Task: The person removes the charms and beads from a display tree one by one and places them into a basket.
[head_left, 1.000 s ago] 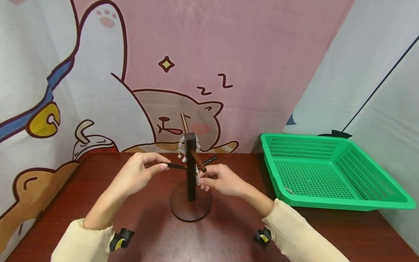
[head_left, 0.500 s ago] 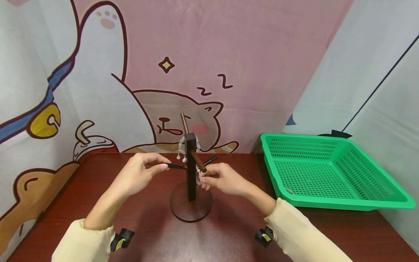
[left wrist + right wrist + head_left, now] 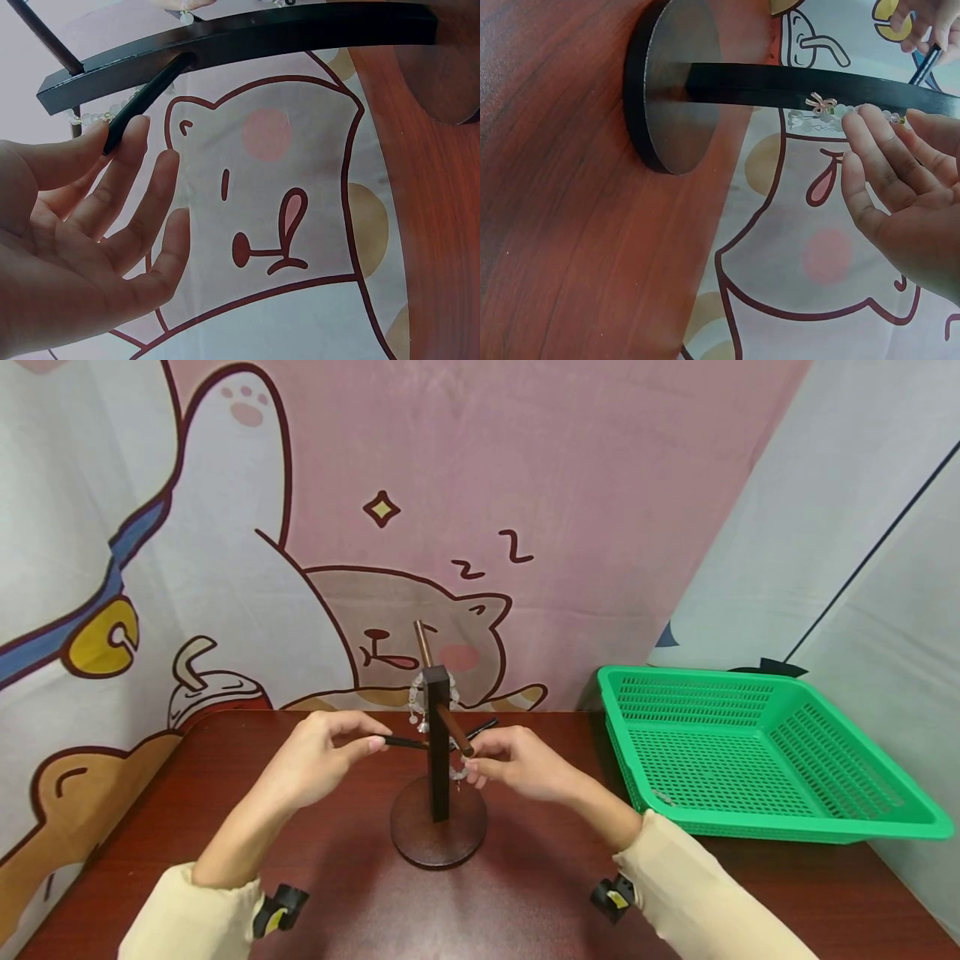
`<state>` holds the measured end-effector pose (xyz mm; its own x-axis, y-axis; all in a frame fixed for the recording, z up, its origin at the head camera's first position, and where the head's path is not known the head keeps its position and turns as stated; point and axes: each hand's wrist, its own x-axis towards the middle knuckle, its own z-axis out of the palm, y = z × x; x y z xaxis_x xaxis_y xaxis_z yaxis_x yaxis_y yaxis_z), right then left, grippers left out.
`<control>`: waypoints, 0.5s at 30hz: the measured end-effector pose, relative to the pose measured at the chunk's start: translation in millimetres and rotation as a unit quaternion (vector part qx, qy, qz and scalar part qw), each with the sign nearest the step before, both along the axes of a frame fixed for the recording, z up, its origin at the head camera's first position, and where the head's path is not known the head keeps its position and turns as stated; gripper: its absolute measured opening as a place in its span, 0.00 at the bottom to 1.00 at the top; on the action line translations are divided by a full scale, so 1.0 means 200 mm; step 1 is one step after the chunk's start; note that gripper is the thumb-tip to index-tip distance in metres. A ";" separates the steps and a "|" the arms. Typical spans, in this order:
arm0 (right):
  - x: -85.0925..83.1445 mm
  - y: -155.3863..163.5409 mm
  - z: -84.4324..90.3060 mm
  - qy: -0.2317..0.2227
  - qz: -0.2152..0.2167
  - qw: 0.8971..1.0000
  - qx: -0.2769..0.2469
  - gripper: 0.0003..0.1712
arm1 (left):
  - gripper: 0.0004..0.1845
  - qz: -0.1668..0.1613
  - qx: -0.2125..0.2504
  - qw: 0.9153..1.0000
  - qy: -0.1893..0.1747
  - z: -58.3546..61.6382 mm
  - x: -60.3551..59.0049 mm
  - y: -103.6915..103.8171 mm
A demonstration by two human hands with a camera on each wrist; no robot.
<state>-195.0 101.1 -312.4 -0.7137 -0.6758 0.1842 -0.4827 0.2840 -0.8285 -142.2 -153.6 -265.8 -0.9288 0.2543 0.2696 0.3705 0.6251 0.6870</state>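
A dark wooden stand (image 3: 438, 785) with a round base and several pegs stands upright on the table. My left hand (image 3: 318, 756) pinches the tip of its left peg (image 3: 154, 97) between thumb and forefinger, the other fingers spread loosely. My right hand (image 3: 517, 766) is at the right side of the post and pinches a clear beaded bracelet (image 3: 458, 772). In the right wrist view, a small bow charm (image 3: 821, 103) on this bracelet lies close beside the post. Another pale beaded bracelet (image 3: 414, 700) hangs near the post's top, partly hidden behind it.
A green plastic basket (image 3: 750, 822) sits on the right of the reddish-brown table (image 3: 337, 893), a small pale item (image 3: 663, 797) inside it. A front peg (image 3: 455, 731) juts toward me beside my right fingers. Behind the table hangs a cartoon-printed cloth (image 3: 600, 527).
My right hand has shifted slightly right and up, and more of the bracelet's lower loop shows beside the post. My left hand has stayed on the peg.
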 end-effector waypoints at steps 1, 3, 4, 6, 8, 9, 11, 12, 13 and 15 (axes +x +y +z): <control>0.00 0.00 0.00 0.000 0.000 1.000 -0.001 0.04 | 0.06 0.001 0.000 1.000 0.000 0.00 0.00 0.00; 0.00 0.01 0.01 0.001 -0.001 1.000 -0.001 0.04 | 0.06 0.001 0.000 1.000 -0.001 0.00 0.00 0.00; 0.00 0.01 0.02 0.004 -0.001 1.000 -0.001 0.04 | 0.06 0.001 0.000 1.000 -0.001 0.00 0.00 0.00; 0.00 0.02 0.03 0.010 -0.003 1.000 0.002 0.05 | 0.06 0.001 -0.001 1.000 -0.003 0.00 0.00 0.00; 0.00 0.03 0.03 0.012 -0.004 1.000 0.002 0.05 | 0.06 0.001 0.000 1.000 -0.005 0.01 0.00 0.00; 0.00 0.03 0.04 0.014 -0.004 1.000 0.001 0.05 | 0.06 0.001 0.000 1.000 -0.006 0.01 0.00 0.00; 0.00 0.04 0.04 0.014 -0.006 1.000 0.001 0.05 | 0.06 0.001 0.000 1.000 -0.008 0.01 0.00 0.00; -0.01 0.04 0.04 0.014 -0.008 1.000 0.001 0.05 | 0.06 0.001 0.000 1.000 -0.009 0.00 0.00 0.00; -0.01 0.04 0.05 0.014 -0.009 1.000 0.001 0.05 | 0.06 0.001 0.000 1.000 -0.010 0.00 0.00 0.00; -0.01 0.05 0.05 0.015 -0.013 1.000 0.002 0.05 | 0.06 0.002 0.000 1.000 -0.012 0.00 0.00 0.00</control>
<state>-196.3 111.5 -302.6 -0.7250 -0.6581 0.2030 -0.4999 0.3001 -0.8124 -141.9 -153.8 -265.0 -0.9358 0.2506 0.2478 0.3519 0.6265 0.6954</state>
